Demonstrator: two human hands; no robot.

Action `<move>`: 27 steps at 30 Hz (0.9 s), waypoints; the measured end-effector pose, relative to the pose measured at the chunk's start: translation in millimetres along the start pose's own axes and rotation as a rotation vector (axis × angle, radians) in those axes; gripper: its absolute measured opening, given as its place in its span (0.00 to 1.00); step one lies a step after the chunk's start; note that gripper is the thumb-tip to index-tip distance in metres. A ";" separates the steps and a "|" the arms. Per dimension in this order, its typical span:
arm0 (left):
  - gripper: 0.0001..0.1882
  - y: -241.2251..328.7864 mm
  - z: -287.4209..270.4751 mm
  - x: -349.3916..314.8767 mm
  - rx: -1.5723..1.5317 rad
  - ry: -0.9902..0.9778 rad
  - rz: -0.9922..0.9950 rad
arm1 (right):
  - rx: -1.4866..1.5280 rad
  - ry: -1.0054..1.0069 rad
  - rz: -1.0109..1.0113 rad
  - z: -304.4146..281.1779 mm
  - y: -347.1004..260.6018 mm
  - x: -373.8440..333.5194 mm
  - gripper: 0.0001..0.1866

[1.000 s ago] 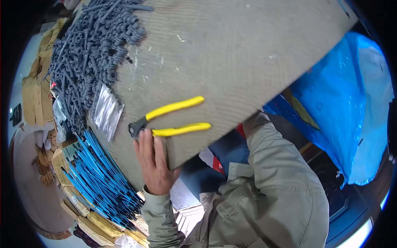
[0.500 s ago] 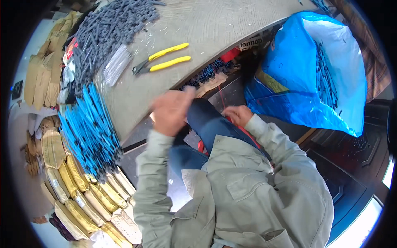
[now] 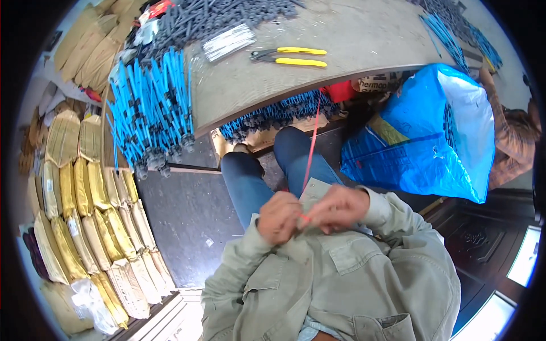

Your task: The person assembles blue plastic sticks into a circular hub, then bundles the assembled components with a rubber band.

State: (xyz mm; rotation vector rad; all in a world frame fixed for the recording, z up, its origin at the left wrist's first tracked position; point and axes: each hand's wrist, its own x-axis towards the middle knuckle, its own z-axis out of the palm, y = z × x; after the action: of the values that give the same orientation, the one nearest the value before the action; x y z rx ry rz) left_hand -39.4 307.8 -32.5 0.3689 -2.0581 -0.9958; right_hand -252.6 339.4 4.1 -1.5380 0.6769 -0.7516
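Close together in front of my jacket are my left hand [image 3: 278, 219] and my right hand [image 3: 340, 207], both with curled fingers. A red plastic string [image 3: 313, 139] runs taut from under the table edge, down past my knees, to my hands. A short piece of it shows between my fingertips, so both hands grip it. Motion blurs the fingers a little, and the string's end is hidden. On the table [image 3: 364, 45] beyond lie yellow-handled cutting pliers [image 3: 290, 55], untouched.
Blue sticks with black ends [image 3: 151, 108] overhang the table's left corner. Grey parts [image 3: 227, 14] and thin clear strips [image 3: 228, 41] lie behind. A large blue bag [image 3: 392, 153] stands right, near another person's plaid sleeve [image 3: 512, 136]. Stacked sacks [image 3: 85, 193] fill the left.
My left hand has come back toward my body and met my right hand. The red string now stretches up from them to the table's underside. My view has shifted.
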 end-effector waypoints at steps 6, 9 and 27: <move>0.10 72.6 -72.3 -88.9 -0.884 0.858 -0.122 | 0.561 0.286 0.204 -5.9 50.6 79.3 0.21; 0.09 95.6 -91.1 -132.8 -1.054 1.174 0.011 | 0.996 0.283 0.101 26.1 42.8 119.7 0.22; 0.25 58.9 -60.0 -111.0 -1.528 1.334 -0.254 | 0.536 -0.190 0.109 126.5 11.2 156.6 0.14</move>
State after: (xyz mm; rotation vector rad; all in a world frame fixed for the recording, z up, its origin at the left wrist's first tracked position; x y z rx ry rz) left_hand 81.9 375.9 -25.5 0.2787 0.1453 -1.5195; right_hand -56.3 293.6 -1.9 -1.0549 0.3727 -0.6306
